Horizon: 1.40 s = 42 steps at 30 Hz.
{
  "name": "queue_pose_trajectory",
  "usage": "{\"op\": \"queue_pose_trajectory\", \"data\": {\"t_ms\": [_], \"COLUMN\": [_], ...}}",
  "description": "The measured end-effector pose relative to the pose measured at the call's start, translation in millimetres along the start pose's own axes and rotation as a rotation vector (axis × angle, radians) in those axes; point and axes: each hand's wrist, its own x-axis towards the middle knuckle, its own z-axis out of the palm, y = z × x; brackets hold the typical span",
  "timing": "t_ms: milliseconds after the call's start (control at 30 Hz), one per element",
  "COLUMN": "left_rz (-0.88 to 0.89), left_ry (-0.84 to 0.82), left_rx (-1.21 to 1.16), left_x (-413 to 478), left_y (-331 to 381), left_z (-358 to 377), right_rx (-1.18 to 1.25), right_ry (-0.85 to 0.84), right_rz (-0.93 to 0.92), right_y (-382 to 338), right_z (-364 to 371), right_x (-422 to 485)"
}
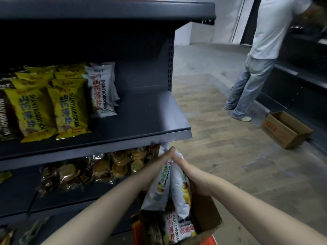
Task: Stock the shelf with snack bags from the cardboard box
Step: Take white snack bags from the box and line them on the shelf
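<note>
**A:** Entry, head view. State of the hands?

**B:** Left hand [159,165] and right hand [184,167] are raised together, fingertips nearly meeting. Both grip the white snack bags [160,184] from opposite sides, fingers closed round the upper ends. There are two bags, pressed side by side and hanging upright. The fingers are blurred, so I cannot tell how each one lies.

**A:** Where are the bags relative to the box?

**B:** Directly above the cardboard box [207,214]. Their lower ends reach its open top. More white bags [177,227] of the same print lie inside it. The tops of the held bags sit just under the front lip of the middle shelf [150,119].

**A:** What is on that shelf?

**B:** A row of matching white bags on shelf [102,89] stands one behind another. Yellow bags [67,108] stand left of them in two rows, and dark brown bags [5,119] sit at the far left edge. The right part of the shelf board is bare.

**A:** And below?

**B:** On the lower shelf are clear packs of brown snacks [106,169], lying jumbled just left of the left forearm.

**A:** Surroundings?

**B:** The floor is wood-patterned. A second person [261,50] in a white shirt and jeans stands well apart, facing another dark rack. Near their feet a second open box [284,131] rests on the floor.
</note>
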Motion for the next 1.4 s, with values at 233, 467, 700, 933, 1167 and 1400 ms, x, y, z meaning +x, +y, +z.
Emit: {"op": "queue_pose_trajectory", "data": {"t_ms": [233,467,700,933,1167,1400], "left_rz": [0.286,0.353,0.343,0.557,0.604,0.613], "left_ry": [0.065,0.065,0.293,0.538,0.584,0.528], "left_rx": [-0.030,-0.182,-0.439,-0.301,-0.158,-0.130], "left_x": [-23.3,-39.9,-39.7,-51.2,-59.5,-64.8], "left_y": [46.4,87.9,104.2,110.5,115.1,122.6], "left_z": [-33.2,-89.9,-137.6,-207.1,-264.7,-306.5], "right_rx": [-0.272,-0.276,-0.389,-0.383,-0.532,-0.623], "right_ry": [0.260,0.145,0.304,0.564,0.838,0.898], "right_rz": [-0.335,-0.514,-0.654,-0.717,-0.744,-0.645], "right_y": [-57.4,-112.0,-156.6,-194.4,-219.8,-224.6], "right_z": [19.6,43.9,84.7,111.4,144.9,168.7], "right_x": [-2.0,3.6,42.4,90.7,140.0,188.8]}}
